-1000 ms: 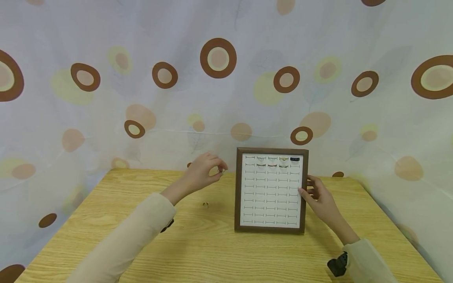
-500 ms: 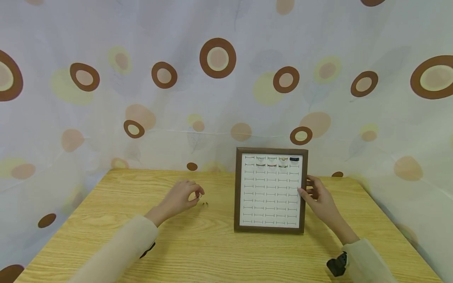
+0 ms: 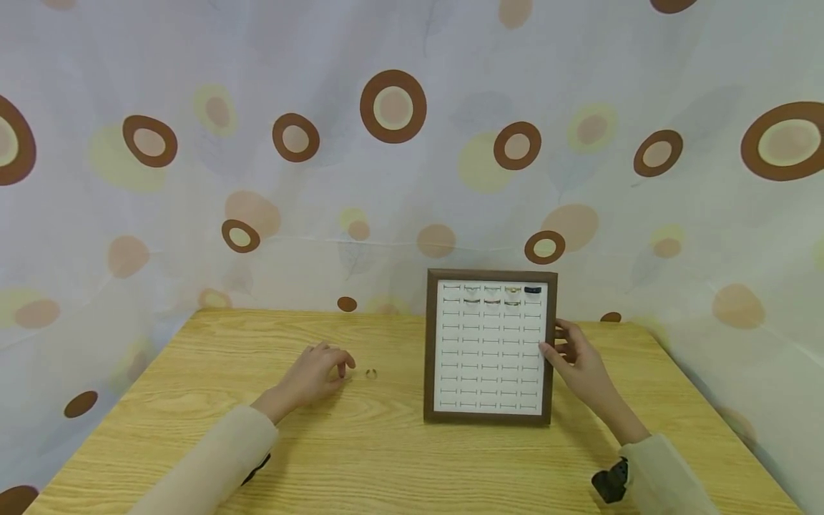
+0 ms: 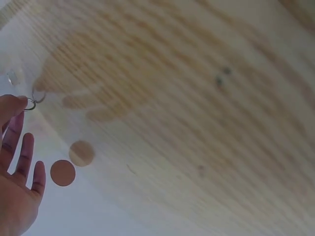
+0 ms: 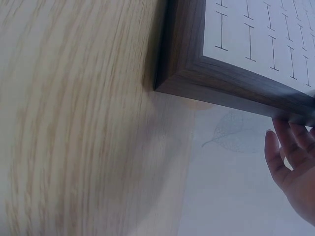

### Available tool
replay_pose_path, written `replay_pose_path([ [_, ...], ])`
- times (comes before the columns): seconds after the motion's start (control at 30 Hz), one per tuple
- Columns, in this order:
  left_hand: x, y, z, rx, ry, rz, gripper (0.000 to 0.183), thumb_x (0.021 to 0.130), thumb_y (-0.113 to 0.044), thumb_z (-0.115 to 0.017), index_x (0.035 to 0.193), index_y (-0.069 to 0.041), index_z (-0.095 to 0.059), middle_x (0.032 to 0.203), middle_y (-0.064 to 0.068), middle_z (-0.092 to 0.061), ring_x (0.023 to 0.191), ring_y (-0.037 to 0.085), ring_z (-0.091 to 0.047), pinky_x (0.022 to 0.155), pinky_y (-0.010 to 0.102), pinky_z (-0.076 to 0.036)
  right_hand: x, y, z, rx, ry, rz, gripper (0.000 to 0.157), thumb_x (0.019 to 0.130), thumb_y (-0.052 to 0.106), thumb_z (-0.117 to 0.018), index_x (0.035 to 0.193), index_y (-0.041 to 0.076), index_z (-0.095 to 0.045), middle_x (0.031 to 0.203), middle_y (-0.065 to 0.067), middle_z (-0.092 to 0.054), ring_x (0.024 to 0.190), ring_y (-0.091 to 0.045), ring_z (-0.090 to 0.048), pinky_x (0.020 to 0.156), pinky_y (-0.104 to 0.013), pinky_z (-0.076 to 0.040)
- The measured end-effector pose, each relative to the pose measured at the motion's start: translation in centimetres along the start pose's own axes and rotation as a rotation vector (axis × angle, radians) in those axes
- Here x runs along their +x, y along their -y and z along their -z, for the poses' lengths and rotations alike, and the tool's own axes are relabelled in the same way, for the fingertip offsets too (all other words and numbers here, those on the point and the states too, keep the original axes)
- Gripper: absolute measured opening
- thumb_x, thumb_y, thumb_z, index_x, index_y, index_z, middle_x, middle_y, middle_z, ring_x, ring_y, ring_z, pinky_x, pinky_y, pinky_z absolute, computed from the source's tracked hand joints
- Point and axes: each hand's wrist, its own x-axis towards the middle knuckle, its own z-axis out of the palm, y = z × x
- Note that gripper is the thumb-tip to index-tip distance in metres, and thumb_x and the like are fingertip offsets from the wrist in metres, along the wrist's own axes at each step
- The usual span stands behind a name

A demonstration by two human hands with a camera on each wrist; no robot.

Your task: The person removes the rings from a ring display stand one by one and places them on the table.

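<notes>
A brown wooden ring display frame (image 3: 435,343) stands upright on the table, its white board marked with rows of slots. Several rings sit in the two top rows, among them a dark blue one (image 3: 532,290). My right hand (image 3: 579,361) holds the frame's right edge, thumb in front and fingers behind. Left of the frame, my left hand (image 3: 312,375) is low over the table. In the left wrist view its thumb and forefinger pinch a thin silver ring (image 4: 31,104). Another ring (image 3: 371,373) lies on the table just right of that hand.
The wood-grain table (image 3: 360,458) ends at the back against a patterned curtain (image 3: 412,186), which also hangs along both sides. A black wrist strap (image 3: 610,481) shows at the right sleeve. The glossy tabletop reflects the left hand in the left wrist view.
My left hand has moved left and down from beside the frame, carrying the pinched ring past the one on the table. The right hand and the frame have stayed put.
</notes>
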Motion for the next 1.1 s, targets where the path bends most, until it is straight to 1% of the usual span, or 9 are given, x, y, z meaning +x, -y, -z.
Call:
replay_pose_path([
  [0.17,-0.2,0.2,-0.1,-0.024,0.036,-0.001,0.02,0.08,-0.017,-0.069,0.099,-0.018,-0.063,0.08,-0.012,-0.062,0.083,0.014,-0.049,0.085,0.049,-0.037,0.1,-0.1,0.0,0.0,0.0,-0.001,0.049,0.093,0.019,-0.052,0.135,0.0,-0.035,0.118,-0.019,-0.054,0.093,0.007,-0.048,0.075,-0.008,-0.044],
  [0.37,-0.4,0.4,0.0,-0.046,0.059,-0.017,0.022,0.081,-0.017,-0.069,0.102,-0.017,-0.061,0.081,-0.011,-0.063,0.09,0.02,-0.053,0.09,0.057,-0.035,0.1,-0.1,0.0,-0.004,0.0,0.002,0.049,0.093,0.019,-0.052,0.134,0.0,-0.035,0.119,-0.019,-0.053,0.093,0.008,-0.048,0.074,-0.009,-0.044],
  [0.47,-0.4,0.3,0.1,-0.042,0.072,-0.029,0.024,0.081,-0.017,-0.069,0.103,-0.016,-0.061,0.082,-0.01,-0.062,0.088,0.019,-0.053,0.089,0.057,-0.036,0.1,-0.2,0.0,-0.001,0.001,0.007,0.048,0.093,0.017,-0.052,0.134,-0.001,-0.035,0.119,-0.019,-0.053,0.093,0.008,-0.048,0.074,-0.009,-0.044],
  [0.57,-0.4,0.2,0.2,-0.057,0.088,-0.027,0.025,0.081,-0.016,-0.068,0.105,-0.015,-0.06,0.082,-0.008,-0.062,0.084,0.016,-0.051,0.089,0.057,-0.035,0.1,-0.2,0.0,0.002,0.002,0.007,0.048,0.093,0.017,-0.052,0.134,-0.001,-0.035,0.119,-0.019,-0.053,0.093,0.008,-0.048,0.074,-0.009,-0.044],
  [0.73,-0.3,0.1,0.3,-0.074,0.118,0.004,0.026,0.082,-0.015,-0.066,0.107,-0.015,-0.059,0.082,-0.008,-0.061,0.085,0.016,-0.052,0.093,0.062,-0.03,0.0,-0.1,0.0,0.005,0.003,0.006,0.048,0.093,0.019,-0.052,0.134,0.0,-0.035,0.118,-0.019,-0.053,0.093,0.005,-0.05,0.074,-0.009,-0.044],
  [0.93,-0.3,-0.2,0.5,-0.08,0.127,0.034,0.027,0.082,-0.014,-0.067,0.108,-0.015,-0.059,0.082,-0.008,-0.061,0.086,0.017,-0.052,0.09,0.057,-0.033,0.0,0.0,0.1,0.014,0.001,0.015,0.048,0.092,0.016,-0.052,0.134,0.001,-0.035,0.119,-0.018,-0.053,0.094,0.001,-0.051,0.074,-0.01,-0.044],
  [1.03,-0.3,-0.3,0.6,-0.092,0.126,0.043,0.027,0.082,-0.013,-0.067,0.108,-0.014,-0.059,0.082,-0.008,-0.061,0.086,0.018,-0.052,0.092,0.059,-0.031,0.0,0.3,0.1,0.009,-0.001,0.019,0.047,0.092,0.012,-0.053,0.134,0.0,-0.035,0.119,-0.019,-0.053,0.094,0.001,-0.051,0.074,-0.01,-0.044],
  [1.1,-0.4,-0.4,0.6,-0.092,0.126,0.043,0.028,0.082,-0.013,-0.067,0.108,-0.014,-0.059,0.082,-0.008,-0.061,0.087,0.018,-0.052,0.092,0.06,-0.031,-0.1,1.2,0.2,0.004,-0.001,0.015,0.047,0.092,0.01,-0.052,0.133,-0.002,-0.035,0.118,-0.02,-0.053,0.093,0.0,-0.051,0.073,-0.01,-0.044],
])
